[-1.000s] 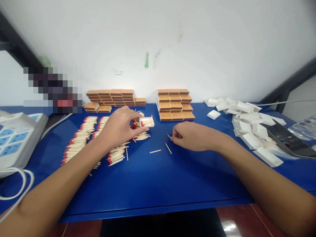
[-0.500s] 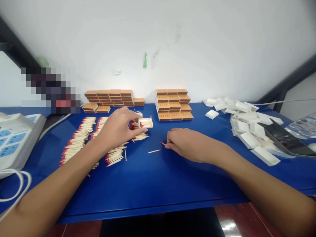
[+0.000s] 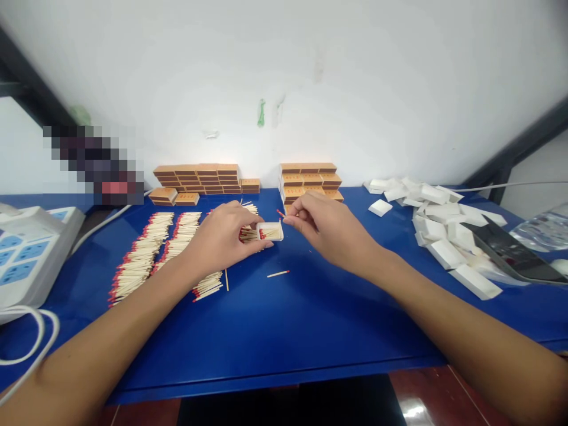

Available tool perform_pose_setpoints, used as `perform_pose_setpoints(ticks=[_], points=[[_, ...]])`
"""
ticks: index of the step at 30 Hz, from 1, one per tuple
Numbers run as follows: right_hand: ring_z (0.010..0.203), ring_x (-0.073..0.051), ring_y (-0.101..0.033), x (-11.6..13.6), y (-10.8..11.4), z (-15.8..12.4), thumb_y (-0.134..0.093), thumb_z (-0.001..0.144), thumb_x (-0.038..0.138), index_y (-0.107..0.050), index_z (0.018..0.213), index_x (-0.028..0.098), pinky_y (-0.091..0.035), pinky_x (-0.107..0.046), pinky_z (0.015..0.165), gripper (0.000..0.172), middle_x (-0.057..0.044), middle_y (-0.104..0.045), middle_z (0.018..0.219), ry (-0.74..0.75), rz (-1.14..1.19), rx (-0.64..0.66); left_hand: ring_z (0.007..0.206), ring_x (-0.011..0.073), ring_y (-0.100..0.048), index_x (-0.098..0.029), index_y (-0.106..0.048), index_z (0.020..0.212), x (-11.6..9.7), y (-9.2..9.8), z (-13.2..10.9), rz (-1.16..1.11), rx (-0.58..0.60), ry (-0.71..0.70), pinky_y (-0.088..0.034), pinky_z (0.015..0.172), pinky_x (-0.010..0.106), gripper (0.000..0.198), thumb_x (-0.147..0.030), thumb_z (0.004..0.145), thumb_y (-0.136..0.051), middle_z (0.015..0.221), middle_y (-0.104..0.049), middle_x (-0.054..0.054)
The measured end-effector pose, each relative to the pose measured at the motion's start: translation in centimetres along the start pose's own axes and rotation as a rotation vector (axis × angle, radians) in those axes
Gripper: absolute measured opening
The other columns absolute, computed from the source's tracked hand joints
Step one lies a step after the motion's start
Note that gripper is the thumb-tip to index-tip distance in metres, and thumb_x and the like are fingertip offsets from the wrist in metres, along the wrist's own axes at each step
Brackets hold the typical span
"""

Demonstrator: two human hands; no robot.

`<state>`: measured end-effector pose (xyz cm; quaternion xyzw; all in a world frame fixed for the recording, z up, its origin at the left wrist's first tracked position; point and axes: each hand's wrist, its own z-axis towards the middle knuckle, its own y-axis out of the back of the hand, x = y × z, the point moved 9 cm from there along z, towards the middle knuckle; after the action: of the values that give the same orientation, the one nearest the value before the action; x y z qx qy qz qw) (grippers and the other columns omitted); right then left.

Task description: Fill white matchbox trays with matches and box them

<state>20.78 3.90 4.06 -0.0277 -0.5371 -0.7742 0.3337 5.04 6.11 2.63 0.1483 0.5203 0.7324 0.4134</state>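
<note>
My left hand (image 3: 228, 234) grips a small white matchbox tray (image 3: 276, 238) between thumb and fingers, just above the table. Several red-tipped matches (image 3: 268, 232) lie inside it, and one stands up at its far right corner. To the right of the tray, my right hand (image 3: 326, 228) pinches a match (image 3: 281, 213), its red head pointing left toward the tray. How many matches the pinch holds I cannot tell. One loose match (image 3: 278, 274) lies on the blue table below the hands. Rows of matches (image 3: 144, 254) spread beside and under my left hand, which partly hides them.
Stacked matchboxes (image 3: 197, 177) stand against the wall at left, with a second stepped stack (image 3: 310, 177) partly behind my right hand. White empty trays (image 3: 444, 219) are heaped at right beside a dark phone-like slab (image 3: 519, 248). A power strip (image 3: 31, 254) and cable occupy the left edge.
My right hand has risen from the table surface, moving up and away with the match to beside the tray. My left hand has shifted the tray slightly right and closer.
</note>
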Motion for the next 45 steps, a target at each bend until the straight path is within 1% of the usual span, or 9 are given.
perform_pose_setpoints(ticks=[7,12,16,22,28,33,38,41,45], points=[[0.081,-0.019,-0.057,0.7,-2.3,-0.5,-0.058,0.107,0.029,-0.062,0.097,0.019,-0.037,-0.032,0.071,0.015,-0.006,-0.064,0.097,0.031,-0.008,0.065,0.082,0.0239,-0.063,-0.020,-0.081,0.105,-1.2,-0.2,0.1,-0.046,0.007,-0.029,-0.044,0.072,0.035,0.031,-0.047,0.089,-0.085,0.083,-0.074,0.005],[0.082,-0.019,-0.057,0.7,-2.1,-0.5,-0.061,0.105,0.031,-0.063,0.099,0.019,-0.037,-0.032,0.071,0.014,-0.007,-0.065,0.100,0.046,-0.017,0.070,0.082,0.0237,-0.063,-0.020,-0.081,0.104,-1.1,-0.2,0.1,-0.043,0.005,-0.027,-0.043,0.071,0.035,0.030,-0.046,0.090,-0.084,0.082,-0.073,0.005],[0.080,-0.019,-0.058,-1.0,-0.2,-0.3,-0.066,0.102,0.038,-0.065,0.093,0.019,-0.037,-0.033,0.071,0.021,-0.006,-0.067,0.091,-0.116,-0.025,-0.081,0.081,0.0236,-0.063,-0.017,-0.082,0.107,-1.1,-0.1,0.0,-0.053,-0.019,-0.042,-0.045,0.073,0.035,0.035,-0.048,0.089,-0.086,0.080,-0.074,0.004],[0.070,-0.017,-0.057,-2.9,-2.2,-0.1,-0.077,0.091,0.042,-0.073,0.080,0.019,-0.038,-0.032,0.064,0.025,-0.002,-0.069,0.077,-0.268,0.093,0.082,0.080,0.0218,-0.063,-0.019,-0.082,0.108,-1.6,0.3,-0.1,-0.079,-0.065,-0.079,-0.045,0.072,0.034,0.032,-0.044,0.088,-0.087,0.078,-0.073,0.002],[0.068,-0.015,-0.054,-1.9,-1.2,0.1,-0.071,0.094,0.028,-0.070,0.081,0.019,-0.039,-0.031,0.066,0.017,-0.001,-0.065,0.076,-0.117,0.145,-0.077,0.079,0.0217,-0.063,-0.018,-0.081,0.106,-1.5,0.1,-0.1,-0.072,-0.046,-0.072,-0.046,0.072,0.034,0.034,-0.046,0.088,-0.087,0.077,-0.072,0.002],[0.075,-0.015,-0.055,0.0,-1.3,-0.1,-0.073,0.098,0.029,-0.074,0.094,0.018,-0.041,-0.031,0.070,0.012,-0.003,-0.063,0.090,0.110,0.110,-0.049,0.083,0.0230,-0.065,-0.020,-0.082,0.107,-1.3,0.0,0.0,-0.062,-0.034,-0.057,-0.046,0.072,0.034,0.033,-0.047,0.089,-0.086,0.082,-0.075,0.004],[0.072,-0.015,-0.052,0.5,-0.5,-0.1,-0.065,0.103,0.027,-0.071,0.092,0.018,-0.038,-0.031,0.069,0.016,-0.002,-0.060,0.083,0.165,0.096,-0.093,0.082,0.0231,-0.068,-0.022,-0.082,0.104,0.3,1.4,0.0,-0.012,-0.116,-0.023,-0.048,0.073,0.035,0.036,-0.054,0.089,-0.083,0.085,-0.078,0.004],[0.068,-0.014,-0.051,0.6,-1.3,-0.1,-0.067,0.102,0.032,-0.070,0.086,0.019,-0.036,-0.031,0.067,0.021,0.001,-0.058,0.074,0.150,0.121,0.052,0.087,0.0242,-0.072,-0.023,-0.083,0.105,1.7,2.6,0.0,0.008,-0.199,0.012,-0.051,0.078,0.036,0.037,-0.056,0.088,-0.083,0.090,-0.081,0.004],[0.074,-0.015,-0.057,0.6,-4.0,-1.2,-0.078,0.094,0.045,-0.073,0.093,0.020,-0.040,-0.030,0.067,0.026,-0.001,-0.067,0.085,0.109,0.183,0.436,0.088,0.0246,-0.073,-0.024,-0.083,0.103,2.4,3.4,0.0,0.057,-0.256,0.022,-0.055,0.082,0.038,0.034,-0.053,0.087,-0.085,0.090,-0.081,0.004]])
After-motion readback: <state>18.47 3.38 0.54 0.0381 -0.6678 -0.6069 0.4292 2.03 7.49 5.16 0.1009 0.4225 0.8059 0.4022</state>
